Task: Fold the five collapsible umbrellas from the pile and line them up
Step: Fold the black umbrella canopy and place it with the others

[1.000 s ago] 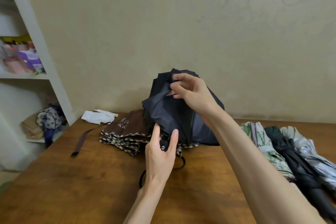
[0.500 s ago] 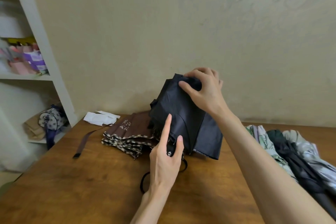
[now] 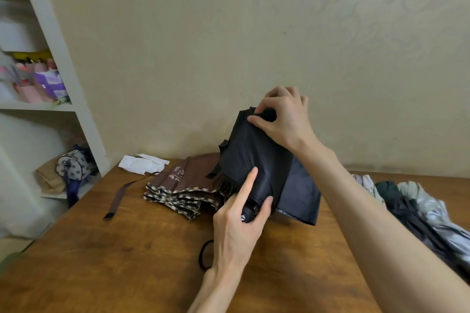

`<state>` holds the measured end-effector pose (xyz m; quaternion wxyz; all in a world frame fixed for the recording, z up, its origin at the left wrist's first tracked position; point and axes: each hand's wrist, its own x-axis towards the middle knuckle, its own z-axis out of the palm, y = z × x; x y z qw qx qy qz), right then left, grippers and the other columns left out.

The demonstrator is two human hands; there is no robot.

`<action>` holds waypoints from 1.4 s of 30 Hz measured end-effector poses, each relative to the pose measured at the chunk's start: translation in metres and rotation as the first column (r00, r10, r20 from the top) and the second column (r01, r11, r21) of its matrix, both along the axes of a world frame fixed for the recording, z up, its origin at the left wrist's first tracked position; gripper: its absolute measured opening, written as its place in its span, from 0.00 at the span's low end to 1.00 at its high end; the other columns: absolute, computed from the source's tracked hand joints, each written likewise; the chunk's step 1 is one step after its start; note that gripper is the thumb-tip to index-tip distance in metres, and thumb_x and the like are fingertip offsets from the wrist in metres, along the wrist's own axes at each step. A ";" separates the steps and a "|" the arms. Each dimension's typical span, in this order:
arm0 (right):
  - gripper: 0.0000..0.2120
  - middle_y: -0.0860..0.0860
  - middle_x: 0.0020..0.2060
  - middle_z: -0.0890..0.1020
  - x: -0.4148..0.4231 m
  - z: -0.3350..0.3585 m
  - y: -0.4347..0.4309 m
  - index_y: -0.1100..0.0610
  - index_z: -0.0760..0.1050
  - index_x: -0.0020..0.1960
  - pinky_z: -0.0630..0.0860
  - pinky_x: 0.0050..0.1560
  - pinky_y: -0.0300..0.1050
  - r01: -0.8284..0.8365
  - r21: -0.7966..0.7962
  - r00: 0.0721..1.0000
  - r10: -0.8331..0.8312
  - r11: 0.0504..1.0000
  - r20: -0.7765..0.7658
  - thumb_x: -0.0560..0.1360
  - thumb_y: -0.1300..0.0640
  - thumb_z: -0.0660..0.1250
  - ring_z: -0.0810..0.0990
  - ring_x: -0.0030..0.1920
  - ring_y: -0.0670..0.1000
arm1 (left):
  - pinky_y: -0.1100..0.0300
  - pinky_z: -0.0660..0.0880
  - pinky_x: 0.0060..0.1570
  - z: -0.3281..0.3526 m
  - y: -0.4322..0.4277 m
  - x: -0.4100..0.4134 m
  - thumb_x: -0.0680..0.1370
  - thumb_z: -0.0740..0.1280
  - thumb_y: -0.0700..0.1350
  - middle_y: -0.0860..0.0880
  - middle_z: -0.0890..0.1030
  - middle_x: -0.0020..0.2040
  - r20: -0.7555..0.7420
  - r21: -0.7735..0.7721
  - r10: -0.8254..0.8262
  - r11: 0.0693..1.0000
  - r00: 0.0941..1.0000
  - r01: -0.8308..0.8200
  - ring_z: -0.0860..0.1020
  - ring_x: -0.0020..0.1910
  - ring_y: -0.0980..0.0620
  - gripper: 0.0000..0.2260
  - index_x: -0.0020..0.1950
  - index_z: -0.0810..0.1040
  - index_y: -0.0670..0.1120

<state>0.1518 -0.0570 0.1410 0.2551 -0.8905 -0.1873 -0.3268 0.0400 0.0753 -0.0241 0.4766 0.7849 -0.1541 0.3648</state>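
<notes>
A black collapsible umbrella (image 3: 256, 160) stands tilted on the wooden table (image 3: 127, 249), its tip up and away from me. My left hand (image 3: 241, 221) grips its black handle at the bottom, forefinger stretched up along the canopy. At the top, my right hand (image 3: 282, 114) pinches the cloth around the tip. A brown umbrella with checked trim (image 3: 183, 183) lies unfolded just to the left. On the right, behind my right forearm, three folded umbrellas lie side by side: a floral one (image 3: 368, 185), a dark green one (image 3: 396, 201) and a silver-grey one (image 3: 429, 206).
A brown strap (image 3: 119, 195) trails left from the brown umbrella. A white cloth (image 3: 142, 164) lies at the table's back edge. The black wrist loop (image 3: 203, 254) rests near my left wrist. White shelves (image 3: 63, 84) with bags and boxes stand at the left; a beige wall runs behind.
My right hand has climbed from the canopy's side to its tip and gathered the cloth tighter. The black umbrella has shifted a little right, and my left forefinger now lies straight along it.
</notes>
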 end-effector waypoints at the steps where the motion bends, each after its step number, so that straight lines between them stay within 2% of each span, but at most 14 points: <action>1: 0.06 0.45 0.54 0.77 0.001 -0.002 0.001 0.48 0.85 0.47 0.55 0.58 0.47 0.004 0.012 1.000 -0.004 1.000 -0.005 0.76 0.46 0.78 0.70 0.65 0.56 | 0.74 0.71 0.37 0.000 0.000 0.001 0.81 0.74 0.50 0.62 0.72 0.33 -0.003 -0.026 0.012 1.000 1.000 -0.012 0.72 0.30 0.62 0.28 0.80 0.72 0.54; 5: 0.08 0.46 0.59 0.79 -0.001 -0.010 -0.009 0.42 0.83 0.56 0.60 0.65 0.50 0.002 0.232 0.999 0.011 0.973 -0.051 0.78 0.42 0.73 0.71 0.68 0.52 | 0.66 0.66 0.27 0.000 0.001 0.001 0.81 0.72 0.50 0.56 0.70 0.27 -0.120 -0.211 -0.005 0.977 0.993 -0.020 0.63 0.24 0.57 0.25 0.79 0.73 0.59; 8: 0.17 0.46 0.62 0.80 -0.005 -0.024 -0.028 0.40 0.78 0.66 0.68 0.73 0.56 0.012 0.443 0.996 0.031 0.897 -0.089 0.79 0.40 0.71 0.74 0.68 0.49 | 0.61 0.72 0.28 0.001 0.005 0.004 0.82 0.69 0.57 0.60 0.84 0.44 -0.163 -0.349 -0.073 0.937 0.984 0.012 0.69 0.25 0.56 0.23 0.77 0.72 0.65; 10: 0.21 0.49 0.63 0.79 -0.011 -0.033 -0.037 0.45 0.76 0.69 0.74 0.69 0.50 0.059 0.606 0.972 0.093 0.793 -0.216 0.78 0.42 0.75 0.77 0.67 0.50 | 0.51 0.81 0.37 0.002 0.009 0.008 0.83 0.67 0.62 0.50 0.87 0.56 -0.174 -0.409 -0.103 0.912 0.979 0.023 0.80 0.31 0.48 0.22 0.77 0.71 0.68; 13: 0.24 0.53 0.62 0.75 -0.026 -0.053 -0.040 0.47 0.77 0.65 0.77 0.64 0.51 0.187 0.651 0.936 0.069 0.736 -0.347 0.74 0.41 0.79 0.76 0.65 0.54 | 0.55 0.74 0.26 0.006 0.010 0.008 0.82 0.65 0.59 0.46 0.84 0.51 -0.213 -0.554 -0.190 0.831 0.958 0.042 0.73 0.26 0.50 0.20 0.74 0.73 0.71; 17: 0.21 0.54 0.60 0.73 -0.051 -0.079 -0.024 0.51 0.78 0.62 0.67 0.69 0.56 0.299 0.369 0.929 -0.357 0.880 0.100 0.75 0.43 0.78 0.68 0.67 0.57 | 0.57 0.67 0.24 0.010 0.008 0.006 0.84 0.64 0.56 0.54 0.77 0.35 -0.236 -0.578 -0.230 0.814 0.944 0.054 0.65 0.26 0.48 0.19 0.75 0.73 0.68; 19: 0.18 0.54 0.59 0.76 -0.063 -0.083 -0.013 0.53 0.79 0.61 0.69 0.64 0.54 0.284 0.334 0.883 -0.381 0.899 0.274 0.76 0.45 0.77 0.72 0.64 0.56 | 0.57 0.65 0.24 0.010 0.007 0.005 0.84 0.63 0.55 0.53 0.78 0.35 -0.237 -0.580 -0.246 0.812 0.940 0.066 0.64 0.27 0.46 0.19 0.75 0.74 0.68; 23: 0.18 0.43 0.36 0.81 -0.081 -0.081 -0.003 0.48 0.78 0.52 0.82 0.44 0.48 0.167 0.413 0.984 -0.126 0.895 -0.125 0.76 0.34 0.73 0.82 0.37 0.42 | 0.62 0.68 0.23 0.013 0.006 0.003 0.85 0.62 0.54 0.39 0.84 0.56 -0.233 -0.603 -0.282 0.793 0.931 0.089 0.70 0.25 0.47 0.19 0.76 0.73 0.64; 26: 0.29 0.41 0.40 0.84 -0.082 -0.083 0.006 0.50 0.78 0.61 0.86 0.45 0.45 0.159 0.432 0.887 0.064 0.888 -0.457 0.73 0.29 0.72 0.86 0.35 0.40 | 0.66 0.70 0.23 0.010 0.006 0.004 0.86 0.60 0.54 0.28 0.79 0.60 -0.258 -0.620 -0.326 0.778 0.909 0.103 0.80 0.33 0.39 0.20 0.78 0.71 0.59; 29: 0.31 0.43 0.49 0.85 -0.080 -0.086 0.017 0.52 0.78 0.63 0.84 0.40 0.39 0.118 0.583 0.784 0.285 0.804 -0.552 0.71 0.31 0.76 0.87 0.44 0.42 | 0.62 0.67 0.21 0.005 0.004 0.005 0.87 0.58 0.54 0.35 0.80 0.52 -0.271 -0.596 -0.374 0.789 0.887 0.151 0.74 0.26 0.52 0.19 0.78 0.70 0.56; 33: 0.23 0.42 0.50 0.87 -0.079 -0.093 0.023 0.50 0.81 0.59 0.82 0.44 0.34 0.131 0.745 0.778 0.397 0.654 -0.486 0.72 0.37 0.79 0.86 0.49 0.41 | 0.60 0.67 0.21 0.006 -0.002 0.003 0.85 0.58 0.56 0.43 0.81 0.49 -0.289 -0.604 -0.449 0.771 0.845 0.202 0.70 0.25 0.51 0.22 0.79 0.68 0.56; 37: 0.20 0.43 0.52 0.88 -0.076 -0.104 0.023 0.49 0.82 0.61 0.86 0.55 0.47 0.122 0.817 0.839 0.381 0.563 -0.388 0.73 0.42 0.80 0.87 0.53 0.45 | 0.59 0.74 0.26 0.015 -0.007 -0.004 0.84 0.60 0.56 0.45 0.83 0.58 -0.297 -0.470 -0.385 0.855 0.874 0.218 0.79 0.28 0.54 0.28 0.83 0.53 0.67; 39: 0.20 0.42 0.52 0.88 -0.076 -0.106 0.021 0.49 0.82 0.60 0.86 0.55 0.47 0.117 0.826 0.852 0.371 0.551 -0.369 0.73 0.43 0.80 0.87 0.53 0.44 | 0.57 0.83 0.41 0.017 -0.007 -0.008 0.85 0.62 0.57 0.55 0.81 0.67 -0.264 -0.292 -0.223 0.946 0.938 0.142 0.85 0.44 0.58 0.33 0.82 0.46 0.72; 42: 0.24 0.45 0.52 0.87 -0.072 -0.107 0.018 0.51 0.80 0.60 0.86 0.53 0.48 0.127 0.800 0.872 0.318 0.586 -0.371 0.71 0.39 0.80 0.86 0.53 0.46 | 0.59 0.80 0.62 0.019 -0.008 -0.012 0.81 0.71 0.51 0.73 0.65 0.75 -0.197 0.020 -0.013 1.000 0.980 0.017 0.77 0.69 0.61 0.41 0.83 0.47 0.70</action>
